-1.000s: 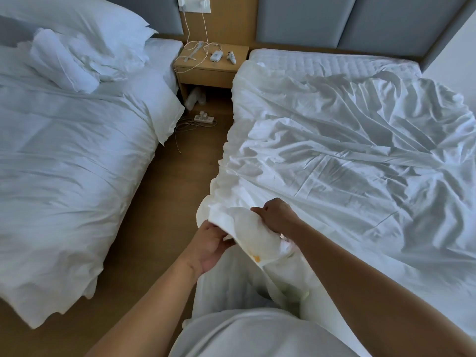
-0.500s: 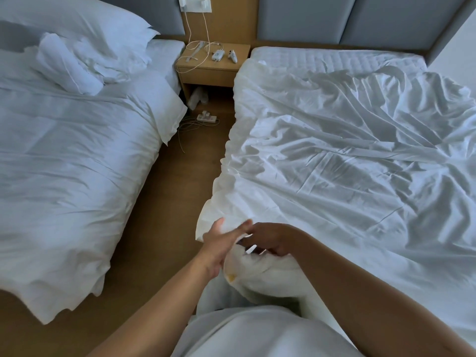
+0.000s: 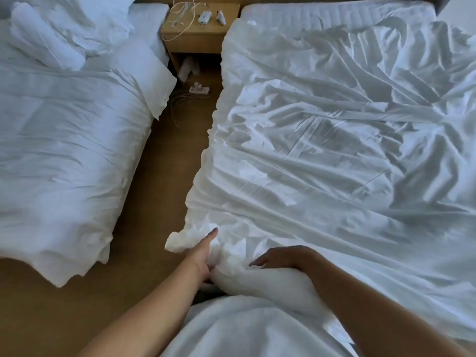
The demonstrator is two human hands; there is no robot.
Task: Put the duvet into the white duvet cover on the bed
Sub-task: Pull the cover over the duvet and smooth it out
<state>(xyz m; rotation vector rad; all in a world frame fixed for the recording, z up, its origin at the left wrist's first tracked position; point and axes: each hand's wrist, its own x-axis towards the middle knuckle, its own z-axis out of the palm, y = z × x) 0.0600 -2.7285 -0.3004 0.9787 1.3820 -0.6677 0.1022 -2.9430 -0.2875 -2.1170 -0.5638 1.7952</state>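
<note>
The white duvet cover lies crumpled over the right bed, with padded bulk inside it near me that looks like the duvet. Its near left corner hangs off the bed edge. My left hand grips the bunched fabric at that corner. One digit is stretched forward and the others are tucked into the folds. My right hand rests flat on the cover just to the right, fingers relaxed and pointing left.
A second made bed with pillows stands on the left across a narrow strip of wooden floor. A wooden nightstand with cables and small devices stands between the bedheads. A power strip lies on the floor below it.
Both hands have lowered the lifted corner onto the bed. My right hand let go of the fabric and now lies flat on it. The view tilted down and moved closer.
</note>
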